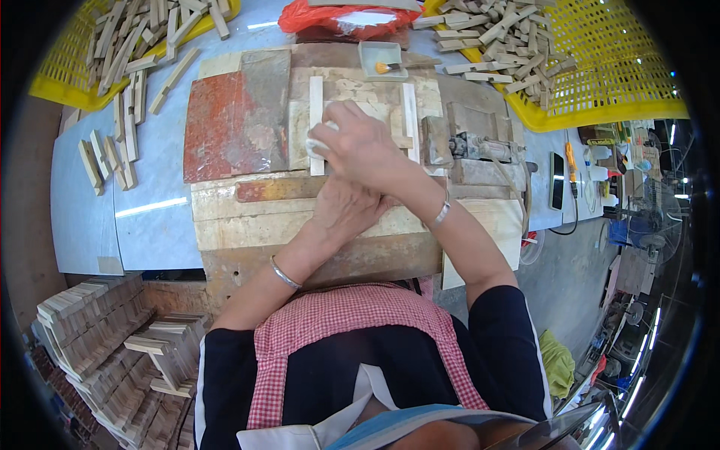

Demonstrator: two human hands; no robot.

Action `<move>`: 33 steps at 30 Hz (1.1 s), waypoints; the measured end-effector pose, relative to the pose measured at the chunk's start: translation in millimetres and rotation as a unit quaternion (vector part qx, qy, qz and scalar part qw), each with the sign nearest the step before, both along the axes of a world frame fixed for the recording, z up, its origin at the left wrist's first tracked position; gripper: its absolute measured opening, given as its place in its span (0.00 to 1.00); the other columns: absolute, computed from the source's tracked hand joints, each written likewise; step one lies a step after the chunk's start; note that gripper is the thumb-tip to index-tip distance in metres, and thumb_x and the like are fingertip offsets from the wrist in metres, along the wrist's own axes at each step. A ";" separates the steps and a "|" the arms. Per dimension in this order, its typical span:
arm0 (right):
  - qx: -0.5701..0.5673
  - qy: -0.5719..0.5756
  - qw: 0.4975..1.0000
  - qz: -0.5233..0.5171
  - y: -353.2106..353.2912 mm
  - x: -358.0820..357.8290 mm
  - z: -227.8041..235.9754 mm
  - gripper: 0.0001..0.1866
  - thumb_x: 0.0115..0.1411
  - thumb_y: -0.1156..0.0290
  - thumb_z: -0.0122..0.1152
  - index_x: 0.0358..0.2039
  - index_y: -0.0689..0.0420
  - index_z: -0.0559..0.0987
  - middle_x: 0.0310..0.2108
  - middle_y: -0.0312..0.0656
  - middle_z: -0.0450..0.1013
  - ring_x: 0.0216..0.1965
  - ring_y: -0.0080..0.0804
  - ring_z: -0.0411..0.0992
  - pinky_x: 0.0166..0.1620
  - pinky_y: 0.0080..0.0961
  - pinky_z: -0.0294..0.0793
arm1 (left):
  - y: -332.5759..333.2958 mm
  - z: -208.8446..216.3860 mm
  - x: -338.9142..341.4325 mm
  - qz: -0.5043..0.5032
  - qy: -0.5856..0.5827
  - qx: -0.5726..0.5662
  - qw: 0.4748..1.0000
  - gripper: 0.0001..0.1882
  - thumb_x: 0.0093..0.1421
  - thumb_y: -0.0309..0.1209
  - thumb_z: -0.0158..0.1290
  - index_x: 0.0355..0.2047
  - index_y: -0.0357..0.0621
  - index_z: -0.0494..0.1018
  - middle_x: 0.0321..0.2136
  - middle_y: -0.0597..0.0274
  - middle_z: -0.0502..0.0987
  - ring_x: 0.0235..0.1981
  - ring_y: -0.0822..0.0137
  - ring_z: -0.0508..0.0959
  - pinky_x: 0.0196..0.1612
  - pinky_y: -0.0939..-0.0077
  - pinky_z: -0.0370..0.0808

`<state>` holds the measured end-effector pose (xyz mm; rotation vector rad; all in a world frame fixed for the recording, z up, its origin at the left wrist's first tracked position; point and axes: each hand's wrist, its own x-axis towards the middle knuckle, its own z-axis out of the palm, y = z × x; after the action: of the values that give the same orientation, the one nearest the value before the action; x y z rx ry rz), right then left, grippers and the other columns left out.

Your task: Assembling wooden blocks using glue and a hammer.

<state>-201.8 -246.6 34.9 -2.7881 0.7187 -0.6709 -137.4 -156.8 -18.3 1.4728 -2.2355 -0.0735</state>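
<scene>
A person's right hand [356,146], its grip closed on a crumpled white wad [313,144], works over a smooth, pale wooden strip [317,94] on a scuffed, stained board [259,214] atop a blue tabletop [154,221]. A straight, narrow second strip [409,112] lies roughly parallel. The left hand [343,212] sits below; its grip is hidden, impossible to tell.

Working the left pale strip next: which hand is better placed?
Probably the right hand: it's at that pale strip, gripping a white wad. The left hand lies farther from it.
</scene>
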 end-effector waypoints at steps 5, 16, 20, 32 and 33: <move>0.006 -0.005 1.000 -0.027 -11.1 4.0 -6.0 0.09 0.48 0.70 0.66 0.31 0.54 0.78 0.32 0.40 0.69 0.37 0.38 0.71 0.34 0.33 0.75 | -1.5 -0.2 1.7 0.007 0.016 -0.046 0.999 0.33 0.55 0.50 0.54 0.51 0.35 0.69 0.47 0.49 0.72 0.54 0.53 0.69 0.59 0.55 0.62; 0.029 -0.074 0.897 -0.435 84.5 -215.0 -6.4 0.11 0.54 0.70 0.63 0.37 0.61 0.78 0.33 0.47 0.73 0.38 0.45 0.72 0.41 0.36 0.72 | -10.6 18.6 9.2 -0.016 0.026 -0.004 1.000 0.44 0.46 0.46 0.62 0.56 0.27 0.61 0.56 0.40 0.64 0.60 0.42 0.61 0.63 0.51 0.56; 0.122 -0.055 0.870 -0.474 127.9 -236.0 -5.9 0.15 0.57 0.61 0.59 0.41 0.57 0.77 0.36 0.47 0.72 0.40 0.46 0.71 0.43 0.37 0.72 | -9.3 31.6 7.3 -0.037 -0.060 -0.061 0.996 0.42 0.50 0.48 0.60 0.57 0.29 0.61 0.57 0.44 0.64 0.60 0.43 0.60 0.63 0.48 0.54; 0.139 0.118 0.725 -0.664 46.9 -400.5 -40.7 0.22 0.57 0.53 0.59 0.45 0.54 0.76 0.43 0.47 0.73 0.49 0.46 0.70 0.50 0.38 0.71 | -8.8 33.0 1.9 -0.014 -0.082 -0.046 0.995 0.40 0.52 0.47 0.59 0.58 0.33 0.61 0.58 0.46 0.63 0.60 0.45 0.60 0.64 0.50 0.53; 0.157 0.082 0.739 -0.649 44.1 -401.8 -41.7 0.22 0.55 0.53 0.60 0.43 0.55 0.77 0.42 0.48 0.73 0.48 0.46 0.71 0.49 0.38 0.71 | -7.9 33.0 2.1 -0.016 -0.080 -0.044 0.996 0.40 0.52 0.46 0.60 0.58 0.33 0.61 0.58 0.46 0.63 0.61 0.45 0.60 0.64 0.50 0.53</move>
<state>-603.6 -202.6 -6.9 -1.6486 2.5349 -0.3400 -135.3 -164.6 14.7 1.4415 -2.3568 0.1351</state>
